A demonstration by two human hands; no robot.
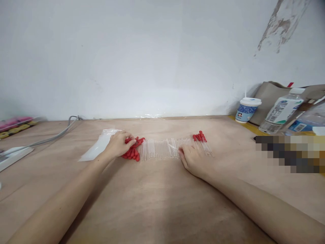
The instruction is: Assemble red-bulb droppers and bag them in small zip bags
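Hands first: L hand (120, 144) has its fingers bent over a pile of red rubber bulbs (132, 156) – can't tell from this angle if it grips one. R hand (193, 157) pinches a single clear tube (173, 146) btwn thumb and fingers, the tube's end poking out to the left over a row of thin clear tubes (157, 149). That row lies side by side on the worktop (152, 196), mid-view, btwn the two hands. Just past R hand, at the row's right end, a few tubes w/ red tops (200, 136) sit bunched. White plastic bag (98, 147) lies flat beside and partly behind L hand. Further out, left: grey cable (63, 133) and white power strip (15, 157). Far right: lidded paper cup w/ straw (246, 110), clear bottle w/ white cap (281, 112), grey-beige bag (262, 98) – all nr the pale wall (152, 51).
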